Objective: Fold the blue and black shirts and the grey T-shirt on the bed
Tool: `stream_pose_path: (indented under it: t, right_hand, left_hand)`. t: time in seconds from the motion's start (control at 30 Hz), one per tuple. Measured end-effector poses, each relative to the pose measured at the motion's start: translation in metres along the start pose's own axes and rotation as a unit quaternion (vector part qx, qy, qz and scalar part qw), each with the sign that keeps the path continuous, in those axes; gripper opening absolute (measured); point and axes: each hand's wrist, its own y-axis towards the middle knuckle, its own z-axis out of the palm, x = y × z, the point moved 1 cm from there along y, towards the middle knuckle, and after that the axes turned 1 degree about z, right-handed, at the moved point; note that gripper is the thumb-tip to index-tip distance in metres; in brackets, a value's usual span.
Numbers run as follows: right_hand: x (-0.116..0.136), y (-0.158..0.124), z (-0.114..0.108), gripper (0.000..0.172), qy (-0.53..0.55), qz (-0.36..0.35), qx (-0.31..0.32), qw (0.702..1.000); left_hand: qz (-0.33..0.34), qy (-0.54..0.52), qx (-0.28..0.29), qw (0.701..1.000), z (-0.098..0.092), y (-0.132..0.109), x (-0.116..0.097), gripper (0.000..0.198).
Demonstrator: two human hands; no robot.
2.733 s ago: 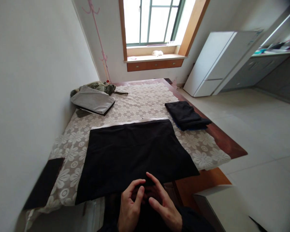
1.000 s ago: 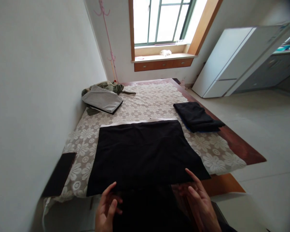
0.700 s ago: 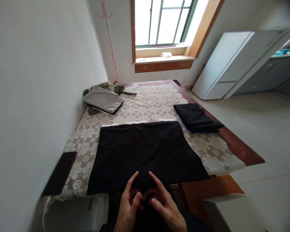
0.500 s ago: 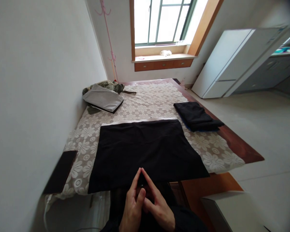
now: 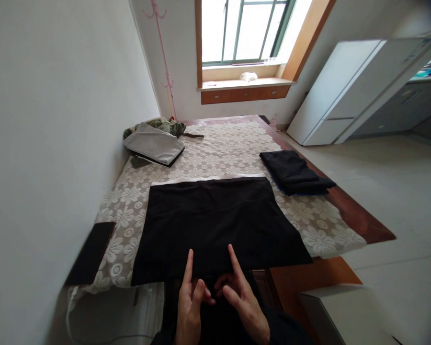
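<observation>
A black cloth [image 5: 215,220] with a white strip along its far edge lies spread flat at the near side of the table, its front edge at the table's edge. My left hand [image 5: 191,302] is held up before that front edge, index finger stretched forward and the other fingers partly bent. To its right, my right hand [image 5: 242,297] has much the same pose, thumb and index finger apart. Both hands are empty and apart from each other. Whether either fingertip touches the cloth I cannot tell.
A lace tablecloth [image 5: 233,148] covers the table. Folded dark clothing [image 5: 294,172] lies at the right, a grey garment [image 5: 154,143] on a green bundle [image 5: 168,125] at the back left, and a dark flat panel [image 5: 91,251] near the left wall. A fridge [image 5: 339,91] stands beyond.
My index fingertips, which touched each other before, have separated. My left hand has moved left and my right hand right.
</observation>
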Motion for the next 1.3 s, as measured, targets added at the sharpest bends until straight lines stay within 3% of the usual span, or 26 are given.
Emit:
stream_pose_path:
  t: [0.2,0.27,0.43,0.63,0.83,1.1,1.3]
  right_hand:
    - [0.006,-0.004,-0.022,0.097,-0.035,-0.018,-0.063,0.997]
    - [0.008,-0.002,-0.019,0.096,-0.021,-0.023,-0.056,0.998]
    - [0.008,0.013,0.008,0.104,0.086,-0.002,0.029,0.996]
    - [0.010,0.019,0.018,0.108,0.116,0.026,0.026,0.993]
    - [0.008,0.012,0.006,0.108,0.077,0.006,0.006,0.997]
    - [0.004,0.001,-0.026,0.092,-0.025,-0.005,-0.083,0.996]
    - [0.007,-0.003,-0.037,0.091,-0.016,-0.007,-0.134,0.991]
  left_hand:
    - [0.019,-0.076,-0.049,0.996,-0.011,0.001,-0.004,0.091]
    - [0.026,-0.091,-0.023,0.995,-0.010,0.003,-0.002,0.092]
    - [0.015,-0.095,0.085,0.992,0.009,0.011,0.008,0.092]
    - [-0.021,-0.094,0.116,0.989,0.023,0.018,0.009,0.086]
    - [-0.007,-0.101,0.049,0.994,0.013,0.013,0.014,0.092]
    - [0.010,-0.126,-0.082,0.989,-0.007,0.004,-0.007,0.096]
    - [0.008,-0.137,-0.119,0.983,-0.011,0.003,-0.015,0.101]
